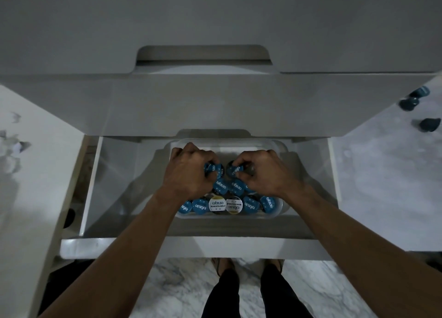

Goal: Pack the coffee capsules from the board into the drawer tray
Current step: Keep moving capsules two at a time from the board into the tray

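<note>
Capsules (213, 170) sat pinched in my left hand (189, 172) and right hand (260, 172), the tray's (278, 145) bare gap at twelve o'clock, equally near both.

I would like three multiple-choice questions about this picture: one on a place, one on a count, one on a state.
1. Where is the clear plastic tray?
A. on the floor
B. in the open white drawer
C. on the counter

2. How many white-lidded capsules are in the front row?
A. two
B. none
C. five

3. What are the left hand and right hand doing?
A. resting open
B. gripping blue-lidded capsules
C. shutting the drawer

Key: B, tray sits inside the drawer; A, two white lids side by side; B, fingers curled on capsules.
</note>
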`<state>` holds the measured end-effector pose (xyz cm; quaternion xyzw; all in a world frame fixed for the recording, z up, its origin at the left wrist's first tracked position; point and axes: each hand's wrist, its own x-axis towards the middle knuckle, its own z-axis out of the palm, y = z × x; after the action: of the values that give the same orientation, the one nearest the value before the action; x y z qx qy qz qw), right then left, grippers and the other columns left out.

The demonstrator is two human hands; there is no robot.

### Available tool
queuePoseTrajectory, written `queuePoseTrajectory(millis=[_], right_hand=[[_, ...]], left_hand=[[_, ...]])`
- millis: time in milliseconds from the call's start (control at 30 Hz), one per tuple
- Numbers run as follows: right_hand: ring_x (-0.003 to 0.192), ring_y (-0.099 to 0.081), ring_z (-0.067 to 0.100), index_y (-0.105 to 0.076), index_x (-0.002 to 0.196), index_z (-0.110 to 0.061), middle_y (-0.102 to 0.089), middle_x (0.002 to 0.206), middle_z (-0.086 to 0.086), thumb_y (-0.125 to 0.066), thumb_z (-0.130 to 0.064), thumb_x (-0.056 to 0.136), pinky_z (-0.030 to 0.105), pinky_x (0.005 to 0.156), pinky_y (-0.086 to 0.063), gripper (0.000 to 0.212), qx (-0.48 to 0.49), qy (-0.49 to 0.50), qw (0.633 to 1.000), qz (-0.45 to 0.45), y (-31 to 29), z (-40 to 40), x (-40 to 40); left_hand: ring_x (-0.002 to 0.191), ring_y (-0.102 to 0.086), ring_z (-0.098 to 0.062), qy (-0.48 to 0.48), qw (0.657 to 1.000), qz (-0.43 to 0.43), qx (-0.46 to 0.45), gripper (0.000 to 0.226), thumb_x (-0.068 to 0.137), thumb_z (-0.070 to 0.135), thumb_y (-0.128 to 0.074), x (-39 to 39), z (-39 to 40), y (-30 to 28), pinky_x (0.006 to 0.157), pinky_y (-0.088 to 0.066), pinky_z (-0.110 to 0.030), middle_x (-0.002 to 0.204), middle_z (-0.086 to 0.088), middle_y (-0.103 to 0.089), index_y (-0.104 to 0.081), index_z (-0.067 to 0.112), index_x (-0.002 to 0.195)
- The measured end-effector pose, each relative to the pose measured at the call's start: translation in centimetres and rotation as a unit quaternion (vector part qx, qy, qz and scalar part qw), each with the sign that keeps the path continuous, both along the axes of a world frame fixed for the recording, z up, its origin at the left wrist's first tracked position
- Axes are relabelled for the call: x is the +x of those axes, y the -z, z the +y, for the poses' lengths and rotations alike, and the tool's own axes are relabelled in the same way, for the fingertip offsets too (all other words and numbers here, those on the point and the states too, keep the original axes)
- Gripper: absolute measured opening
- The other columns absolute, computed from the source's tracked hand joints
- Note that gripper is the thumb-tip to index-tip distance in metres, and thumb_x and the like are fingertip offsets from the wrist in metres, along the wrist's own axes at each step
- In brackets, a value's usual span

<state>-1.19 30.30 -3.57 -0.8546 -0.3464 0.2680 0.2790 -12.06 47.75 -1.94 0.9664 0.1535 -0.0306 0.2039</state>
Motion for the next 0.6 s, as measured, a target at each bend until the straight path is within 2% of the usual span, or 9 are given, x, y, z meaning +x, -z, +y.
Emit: queuePoseTrajectory(millis=[133, 267, 367, 467, 533, 600], right_hand=[[0.087, -0.063, 0.006, -0.068, 0.109, -0.025, -0.07, 0.097, -0.006, -0.071, -0.02, 0.085, 0.018, 0.08, -0.051, 0.025, 0.005, 0.006, 1.0, -0.008, 0.0, 0.1, -0.1], [0.09, -0.061, 0.002, -0.067, 0.113, -0.022, -0.069, 0.099, -0.009, -0.07, -0.015, 0.085, 0.009, 0.079, -0.045, 0.029, 0.031, 0.026, 0.999, -0.011, -0.5, 0.0, -0.3], [0.094, -0.065, 0.005, -0.065, 0.116, -0.021, -0.071, 0.103, -0.007, -0.07, -0.015, 0.083, 0.023, 0.084, -0.054, 0.033, 0.045, 0.042, 0.998, -0.019, -1.2, -0.3, -0.4], [0.095, -0.065, 0.005, -0.065, 0.118, -0.021, -0.069, 0.11, -0.006, -0.073, -0.019, 0.083, 0.03, 0.084, -0.057, 0.036, 0.069, 0.084, 0.994, -0.004, -2.3, -1.0, -0.9], [0.093, -0.064, 0.003, -0.064, 0.119, -0.019, -0.068, 0.109, -0.006, -0.075, -0.022, 0.083, 0.027, 0.083, -0.057, 0.038, 0.096, 0.124, 0.987, 0.026, -3.6, -1.8, -1.6], [0.092, -0.064, 0.002, -0.064, 0.119, -0.019, -0.067, 0.106, -0.007, -0.076, -0.024, 0.082, 0.018, 0.081, -0.054, 0.04, 0.115, 0.146, 0.982, 0.04, -5.1, -2.8, -2.3]], left_hand=[[0.116, -0.05, -0.016, -0.015, 1.0, -0.005, -0.025, 0.031, 0.078, 0.029, -0.067, -0.2, 0.3, 0.1, 0.105, -0.035, -0.044, 0.105, 0.007, -0.071, -0.067, 0.031, 0.109], [0.112, -0.054, -0.017, -0.037, 0.998, -0.019, -0.056, 0.031, 0.076, 0.03, -0.065, -0.3, 0.5, -0.5, 0.099, -0.044, -0.048, 0.108, 0.008, -0.07, -0.067, 0.031, 0.107], [0.11, -0.056, -0.019, -0.044, 0.996, -0.036, -0.072, 0.031, 0.076, 0.029, -0.067, -0.5, 0.4, -1.4, 0.096, -0.046, -0.049, 0.105, 0.005, -0.071, -0.068, 0.03, 0.107], [0.107, -0.055, -0.015, -0.06, 0.992, -0.06, -0.09, 0.03, 0.079, 0.026, -0.071, -0.7, -0.4, -2.9, 0.094, -0.048, -0.039, 0.098, 0.008, -0.066, -0.069, 0.028, 0.108], [0.101, -0.053, -0.01, -0.066, 0.991, -0.057, -0.105, 0.03, 0.081, 0.028, -0.072, -0.9, -1.4, -4.2, 0.086, -0.045, -0.028, 0.095, 0.012, -0.058, -0.068, 0.029, 0.111], [0.095, -0.056, -0.009, -0.054, 0.991, -0.064, -0.107, 0.03, 0.081, 0.029, -0.073, -1.1, -2.6, -5.4, 0.082, -0.046, -0.027, 0.095, 0.01, -0.06, -0.068, 0.027, 0.11]])
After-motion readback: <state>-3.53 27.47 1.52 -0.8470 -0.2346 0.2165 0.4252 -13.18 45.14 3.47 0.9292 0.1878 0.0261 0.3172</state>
